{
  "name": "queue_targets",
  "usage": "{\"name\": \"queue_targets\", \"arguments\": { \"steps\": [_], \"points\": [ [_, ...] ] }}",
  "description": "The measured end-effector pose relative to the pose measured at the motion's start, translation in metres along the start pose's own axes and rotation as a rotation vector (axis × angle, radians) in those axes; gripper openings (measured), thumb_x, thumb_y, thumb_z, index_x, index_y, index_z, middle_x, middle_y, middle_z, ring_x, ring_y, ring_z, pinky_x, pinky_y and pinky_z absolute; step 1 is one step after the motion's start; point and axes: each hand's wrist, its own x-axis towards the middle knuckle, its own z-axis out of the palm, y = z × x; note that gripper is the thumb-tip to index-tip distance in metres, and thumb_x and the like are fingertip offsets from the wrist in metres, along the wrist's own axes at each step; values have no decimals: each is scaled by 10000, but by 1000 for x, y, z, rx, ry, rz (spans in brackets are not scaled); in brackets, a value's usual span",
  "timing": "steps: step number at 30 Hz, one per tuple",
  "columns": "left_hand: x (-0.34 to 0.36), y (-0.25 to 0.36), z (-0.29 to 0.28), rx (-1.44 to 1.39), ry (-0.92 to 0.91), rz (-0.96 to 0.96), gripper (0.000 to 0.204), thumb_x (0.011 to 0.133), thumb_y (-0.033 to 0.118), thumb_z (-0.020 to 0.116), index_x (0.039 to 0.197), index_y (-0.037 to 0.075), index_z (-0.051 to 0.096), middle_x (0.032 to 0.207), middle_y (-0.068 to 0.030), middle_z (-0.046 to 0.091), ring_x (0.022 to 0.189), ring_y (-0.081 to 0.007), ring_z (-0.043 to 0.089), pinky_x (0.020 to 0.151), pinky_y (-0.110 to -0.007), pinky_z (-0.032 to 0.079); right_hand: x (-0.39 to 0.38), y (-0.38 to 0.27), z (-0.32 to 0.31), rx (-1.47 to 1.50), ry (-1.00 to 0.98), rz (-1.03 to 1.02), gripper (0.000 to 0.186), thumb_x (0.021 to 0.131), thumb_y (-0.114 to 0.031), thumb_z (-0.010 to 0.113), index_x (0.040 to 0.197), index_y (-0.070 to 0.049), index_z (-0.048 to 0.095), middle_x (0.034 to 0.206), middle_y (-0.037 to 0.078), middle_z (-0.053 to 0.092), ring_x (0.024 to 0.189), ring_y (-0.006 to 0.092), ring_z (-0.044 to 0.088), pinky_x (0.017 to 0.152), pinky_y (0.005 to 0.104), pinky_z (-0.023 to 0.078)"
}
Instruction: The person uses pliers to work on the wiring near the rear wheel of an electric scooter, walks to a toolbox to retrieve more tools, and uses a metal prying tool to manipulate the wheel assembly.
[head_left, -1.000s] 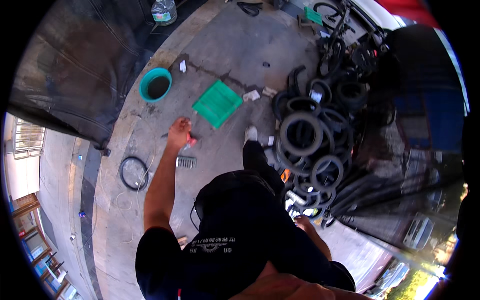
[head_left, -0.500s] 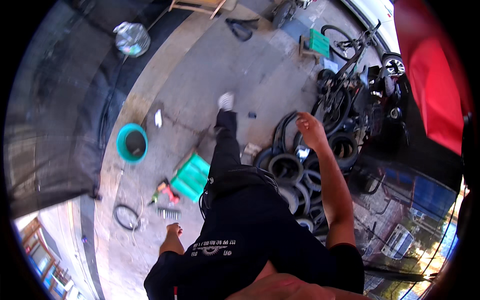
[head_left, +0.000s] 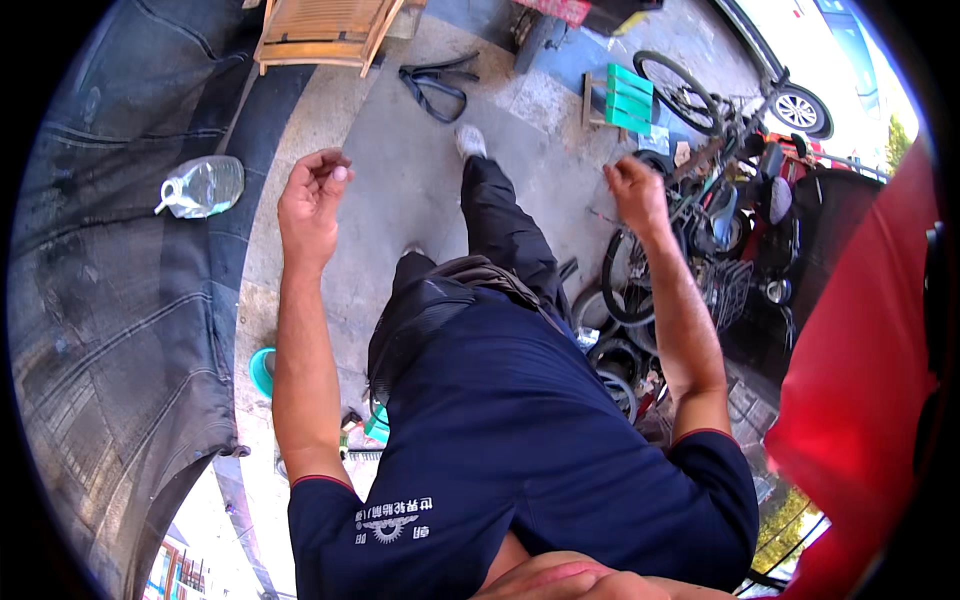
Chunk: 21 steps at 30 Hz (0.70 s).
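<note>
My left hand (head_left: 313,205) is raised over the floor, its fingers loosely bent and the thumb a little apart. Nothing shows in it. Beyond it to the left, a clear plastic jug (head_left: 205,187) lies on the dark sheeting. My right hand (head_left: 638,192) hangs in the air with half-curled fingers, and no object shows between them. It is nearest to a bicycle (head_left: 690,95) and a heap of tyres (head_left: 617,360), apart from both. One of my feet, in a pale shoe (head_left: 469,141), is forward on the concrete.
A wooden folding chair (head_left: 318,30) stands at the far left. Black straps (head_left: 436,88) lie on the floor ahead. A green slatted stool (head_left: 628,98) is near the bicycle, and a white car (head_left: 790,60) stands behind. Red fabric (head_left: 850,330) hangs at the right. A teal bucket (head_left: 261,373) shows behind my left arm.
My left hand has risen forward from low beside my body. The straps and chair appear closer, while the teal bucket has slipped back behind my arm. My right hand stays raised.
</note>
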Motion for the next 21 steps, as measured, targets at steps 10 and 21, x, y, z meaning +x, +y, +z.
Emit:
{"name": "queue_targets", "arguments": {
  "steps": [10,21],
  "points": [
    [179,-33,50,223,134,-528,282,963,92,642,1206,-30,571,1131,-113,652,1039,-183,632,934,-314,508,468,-57,-187,-50,437,-409,317,910,-292,640,1149,-88,680,1006,154,732,947,326,710,840,388,549],
    [503,96,286,845,-449,210,704,764,103,799,1393,62,484,1337,-165,539,1186,-329,566,1014,-402,464,640,-25,-178,-208,26,-355,325,931,-226,581,1226,-114,659,1124,179,696,1043,372,663,905,437,532]
  ]
}}
